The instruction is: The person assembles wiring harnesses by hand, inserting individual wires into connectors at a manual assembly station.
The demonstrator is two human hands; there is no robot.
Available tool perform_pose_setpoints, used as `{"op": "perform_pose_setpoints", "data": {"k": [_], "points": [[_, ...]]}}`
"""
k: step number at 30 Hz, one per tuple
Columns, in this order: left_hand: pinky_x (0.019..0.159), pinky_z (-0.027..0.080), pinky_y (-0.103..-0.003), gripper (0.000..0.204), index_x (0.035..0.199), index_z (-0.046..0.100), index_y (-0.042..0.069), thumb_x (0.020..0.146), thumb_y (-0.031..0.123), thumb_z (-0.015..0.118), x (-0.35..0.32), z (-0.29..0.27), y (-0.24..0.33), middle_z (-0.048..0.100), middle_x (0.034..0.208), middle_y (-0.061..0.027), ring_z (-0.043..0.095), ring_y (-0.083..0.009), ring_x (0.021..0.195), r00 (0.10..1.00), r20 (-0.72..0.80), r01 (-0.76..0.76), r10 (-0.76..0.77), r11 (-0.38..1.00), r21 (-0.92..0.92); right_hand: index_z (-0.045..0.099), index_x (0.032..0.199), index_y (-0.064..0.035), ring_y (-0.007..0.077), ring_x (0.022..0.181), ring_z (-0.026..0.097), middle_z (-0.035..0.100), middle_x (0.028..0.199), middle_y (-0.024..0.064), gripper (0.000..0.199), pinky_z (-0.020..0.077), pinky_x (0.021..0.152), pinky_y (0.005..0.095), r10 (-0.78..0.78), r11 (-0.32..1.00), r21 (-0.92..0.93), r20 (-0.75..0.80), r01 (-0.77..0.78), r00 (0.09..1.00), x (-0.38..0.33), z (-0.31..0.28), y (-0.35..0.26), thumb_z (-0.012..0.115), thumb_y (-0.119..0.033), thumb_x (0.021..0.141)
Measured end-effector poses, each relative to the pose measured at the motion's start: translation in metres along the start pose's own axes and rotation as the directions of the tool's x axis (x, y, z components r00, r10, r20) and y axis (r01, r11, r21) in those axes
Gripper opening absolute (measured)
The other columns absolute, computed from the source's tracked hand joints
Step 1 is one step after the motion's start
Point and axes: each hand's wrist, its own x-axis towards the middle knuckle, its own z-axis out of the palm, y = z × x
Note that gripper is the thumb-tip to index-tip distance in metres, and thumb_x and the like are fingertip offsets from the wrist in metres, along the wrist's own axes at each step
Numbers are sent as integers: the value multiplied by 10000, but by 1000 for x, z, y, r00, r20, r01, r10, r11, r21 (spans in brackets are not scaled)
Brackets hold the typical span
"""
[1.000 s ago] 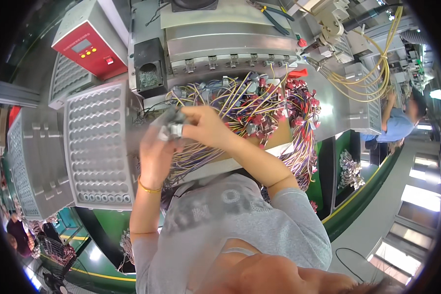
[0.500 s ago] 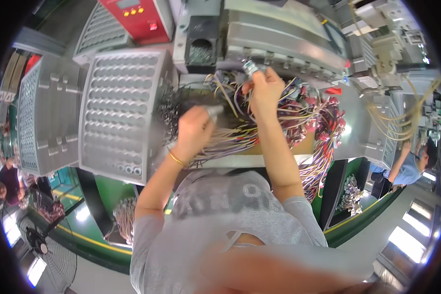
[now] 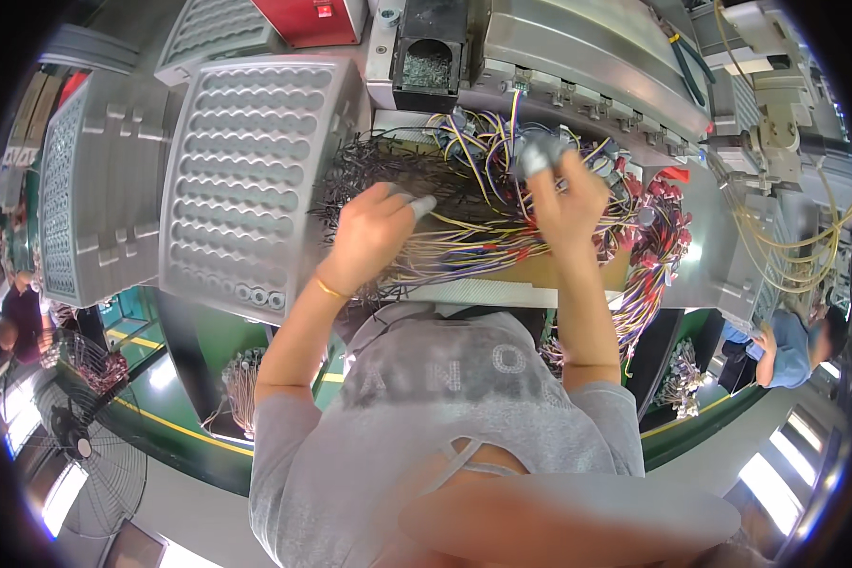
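My left hand (image 3: 376, 235), with a grey covering on a fingertip and a yellow band at the wrist, is curled over the left part of a bundle of wires (image 3: 464, 248). Its fingers are closed, and anything between them is hidden. Over the bundle's right part is my right hand (image 3: 570, 204), its grey-covered fingertips blurred by motion, so its grip cannot be made out. Beyond it, a small connector (image 3: 522, 83) with yellow and purple wires sits at the front of a metal fixture (image 3: 577, 57). Black wire ends (image 3: 360, 175) fan out beside the left hand.
A grey tray with scalloped rows (image 3: 246, 170) stands at the left. Behind lie a black box of small metal pieces (image 3: 429, 68) and a red machine (image 3: 317, 19). Pliers (image 3: 688, 66) rest on the fixture. Red connectors (image 3: 667, 213) hang at the right; a co-worker (image 3: 790, 346) is beyond.
My right hand has drawn back from the fixture toward me and to the right. Wires now hang from the fixture's connector. My left hand stays near the wires; the whole view has shifted.
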Motion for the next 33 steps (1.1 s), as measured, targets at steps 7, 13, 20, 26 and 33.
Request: {"op": "perform_pose_setpoints", "data": {"k": [7, 13, 20, 26, 33], "points": [[527, 418, -247, 301, 964, 648, 66, 707, -64, 562, 2, -32, 7, 604, 712, -64, 510, -140, 556, 948, 90, 311, -306, 824, -474, 569, 1007, -17, 282, 679, 560, 576, 806, 150, 293, 456, 598, 344, -157, 982, 174, 507, 77, 848, -46, 32, -13, 585, -27, 715], [509, 400, -227, 258, 965, 646, 63, 739, -37, 572, -7, -25, 6, 582, 688, -53, 481, -91, 539, 912, 116, 399, -394, 783, -476, 475, 1045, -5, 354, 715, 572, 546, 873, 173, 301, 460, 615, 413, -22, 999, 43, 614, -6, 789, -50, 40, 6, 495, 31, 747], [554, 441, -289, 281, 987, 629, 69, 720, 4, 577, -12, 0, -10, 585, 715, -73, 529, -208, 585, 976, 42, 219, -215, 963, -158, 509, 960, -12, 302, 692, 585, 515, 832, 139, 283, 478, 599, 366, -91, 994, 12, 591, 105, 802, -54, 62, 7, 549, 29, 683], [601, 460, -309, 300, 991, 626, 63, 701, 0, 577, -20, 4, -20, 602, 752, -71, 547, -250, 656, 942, 21, 336, -335, 940, -63, 515, 1113, 24, 119, 804, 575, 604, 943, 66, 397, 465, 748, 248, 269, 482, 573, 623, -663, 734, -29, 12, -3, 624, 17, 731], [526, 430, -314, 345, 938, 654, 90, 617, -32, 617, 24, -24, 16, 517, 639, -61, 502, -226, 563, 980, -191, -17, -63, 920, -392, 488, 1139, 20, 102, 833, 557, 596, 944, 68, 407, 454, 738, 240, 215, 507, 536, 680, -675, 701, -34, 14, 4, 602, 34, 748]]}}
